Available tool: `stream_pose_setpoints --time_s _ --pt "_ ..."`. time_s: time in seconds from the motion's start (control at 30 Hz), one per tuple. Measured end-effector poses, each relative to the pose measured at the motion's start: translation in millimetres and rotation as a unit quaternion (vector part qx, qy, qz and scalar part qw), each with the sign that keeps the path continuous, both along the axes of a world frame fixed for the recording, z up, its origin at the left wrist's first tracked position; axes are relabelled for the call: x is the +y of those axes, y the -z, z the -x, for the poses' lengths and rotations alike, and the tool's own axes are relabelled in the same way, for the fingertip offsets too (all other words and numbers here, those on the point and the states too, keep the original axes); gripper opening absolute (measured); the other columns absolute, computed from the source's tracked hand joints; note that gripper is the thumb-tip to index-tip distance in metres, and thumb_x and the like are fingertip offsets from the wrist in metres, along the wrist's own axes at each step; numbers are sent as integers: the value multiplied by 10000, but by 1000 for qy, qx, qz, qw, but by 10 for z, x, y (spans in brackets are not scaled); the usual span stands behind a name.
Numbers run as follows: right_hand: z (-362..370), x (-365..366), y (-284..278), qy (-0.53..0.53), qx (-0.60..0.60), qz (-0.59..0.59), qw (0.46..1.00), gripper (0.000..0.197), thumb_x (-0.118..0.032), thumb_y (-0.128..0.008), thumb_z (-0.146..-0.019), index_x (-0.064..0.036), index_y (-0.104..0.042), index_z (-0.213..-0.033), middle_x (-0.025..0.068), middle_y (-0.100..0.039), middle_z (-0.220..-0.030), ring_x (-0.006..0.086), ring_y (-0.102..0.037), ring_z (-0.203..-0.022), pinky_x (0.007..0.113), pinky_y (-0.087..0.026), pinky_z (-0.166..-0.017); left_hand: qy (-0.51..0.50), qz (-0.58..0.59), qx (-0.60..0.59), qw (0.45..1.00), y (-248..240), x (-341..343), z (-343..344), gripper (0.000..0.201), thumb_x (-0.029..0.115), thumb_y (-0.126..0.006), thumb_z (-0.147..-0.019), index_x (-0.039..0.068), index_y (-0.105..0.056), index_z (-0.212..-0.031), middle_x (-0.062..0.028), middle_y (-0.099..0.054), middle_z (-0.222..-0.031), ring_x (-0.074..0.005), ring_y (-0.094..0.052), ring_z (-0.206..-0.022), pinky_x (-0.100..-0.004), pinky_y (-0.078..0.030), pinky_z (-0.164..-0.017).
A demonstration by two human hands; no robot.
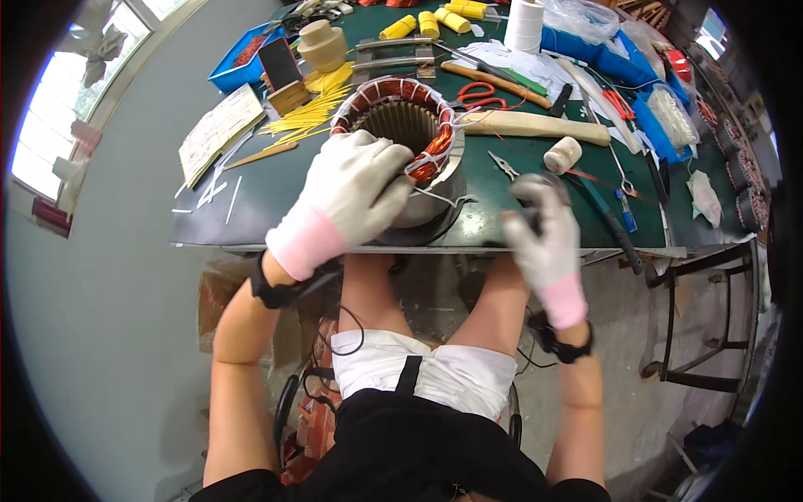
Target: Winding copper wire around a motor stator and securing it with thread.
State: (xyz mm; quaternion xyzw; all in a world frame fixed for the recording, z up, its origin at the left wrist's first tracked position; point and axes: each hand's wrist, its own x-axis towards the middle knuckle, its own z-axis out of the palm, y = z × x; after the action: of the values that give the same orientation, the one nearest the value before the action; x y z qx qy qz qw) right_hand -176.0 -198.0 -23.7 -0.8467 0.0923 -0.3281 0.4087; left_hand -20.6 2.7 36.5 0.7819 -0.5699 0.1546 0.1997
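Note:
A motor stator [435,188] stands upright at the table's front edge, its copper windings [439,149] bound with white lacing around a slotted bore. My left hand [347,188], in a white glove with a pink cuff, lies over the near-left rim. Its fingers curl onto the winding, and the fingertips are partly hidden. A white lead and a black one come off the stator's near right side. My right hand [545,238], gloved alike and slightly blurred, hovers over the table's front edge with thumb and fingers apart and nothing visible between them. Just beyond it lie pliers [503,165].
Right of the stator lie a wooden paddle [535,126], a thread spool [562,156], red scissors [482,96] and a dark-handled hammer-like tool [606,213]. To the left are yellow strips [305,117] and a notebook [220,134]. Blue bins [665,125] stand at the right; a metal stool frame [707,326] is on the floor.

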Motion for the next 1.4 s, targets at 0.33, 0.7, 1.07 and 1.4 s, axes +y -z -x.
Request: stream_pose_setpoints --time_s 0.33,0.7,1.07,1.4 --pt "-45 102 -14 -277 50 -155 947 191 -166 -501 -899 -21 -610 -838 111 -607 -778 242 -588 -727 337 -459 -700 -12 45 -51 998 186 -139 36 244 174 -691 -720 30 -605 -897 -95 -592 -794 -290 -539 -782 -397 -405 -750" --pt "-345 -88 -539 -326 49 385 862 108 -199 -662 -731 -140 -594 -791 34 -616 -689 235 -600 -573 365 -468 -533 22 96 -44 994 179 -140 36 245 128 -607 -581 70 -529 -806 -91 -497 -746 -305 -485 -725 -424 -381 -722" --pt "547 -900 -202 -162 196 -234 938 290 -285 -530 -943 -30 -669 -942 54 -627 -1106 143 -611 -875 286 -518 -747 -46 61 -161 984 346 -96 140 504 187 -760 -619 269 -644 -1103 -38 -525 -1140 -255 -500 -998 -514 -337 -1005" --pt "681 -2470 598 242 382 311 836 276 -112 -568 -792 -51 -561 -1061 224 -617 -998 405 -613 -934 495 -502 -776 -75 258 -97 958 635 -358 318 263 148 -775 -597 199 -637 -815 -34 -589 -1104 -274 -487 -1085 -509 -341 -991"
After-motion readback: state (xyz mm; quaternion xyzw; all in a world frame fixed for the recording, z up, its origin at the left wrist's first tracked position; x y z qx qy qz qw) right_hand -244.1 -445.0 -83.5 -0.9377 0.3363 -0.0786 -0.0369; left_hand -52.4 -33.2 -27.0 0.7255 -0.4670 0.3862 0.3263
